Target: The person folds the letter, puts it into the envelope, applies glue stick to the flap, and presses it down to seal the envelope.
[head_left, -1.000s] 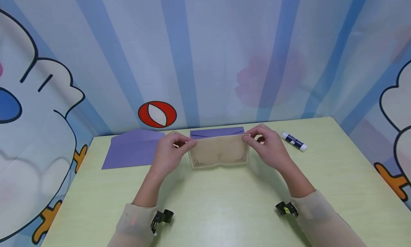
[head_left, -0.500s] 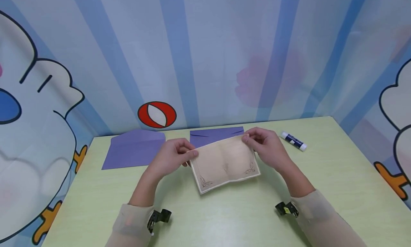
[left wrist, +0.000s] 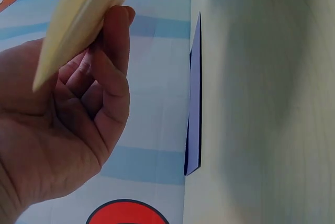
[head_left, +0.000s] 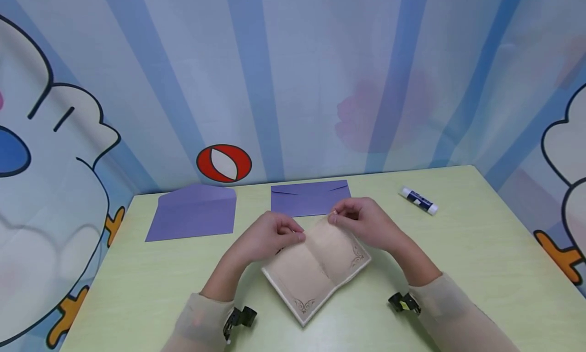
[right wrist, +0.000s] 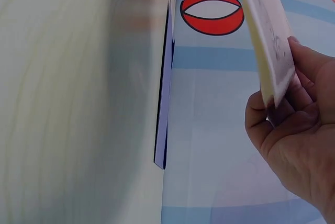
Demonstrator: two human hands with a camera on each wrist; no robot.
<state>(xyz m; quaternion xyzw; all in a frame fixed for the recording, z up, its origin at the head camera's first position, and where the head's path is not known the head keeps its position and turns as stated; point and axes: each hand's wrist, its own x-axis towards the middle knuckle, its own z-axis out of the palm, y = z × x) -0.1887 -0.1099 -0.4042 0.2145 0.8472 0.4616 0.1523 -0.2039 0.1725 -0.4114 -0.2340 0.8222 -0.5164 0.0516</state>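
Note:
Beige letter paper with scrollwork corners and a crease down its middle hangs tilted over the table, one corner toward the person. My left hand pinches its upper left edge between thumb and fingers. At the far top corner my right hand grips it the same way. In the left wrist view the paper shows nearly edge-on, with fingers behind it. A pale edge of the paper rises from the fingers in the right wrist view. Just behind it lies a purple envelope with its flap down.
Another purple envelope, flap up, lies at the left of the pale table. A glue stick with white ends lies at the back right. A blue striped cloth backdrop with cartoon figures stands behind the table edge.
The letter paper has come toward the person and turned, its lower left corner swinging down. Both hands moved nearer the person, the left also to the right, uncovering the envelope behind.

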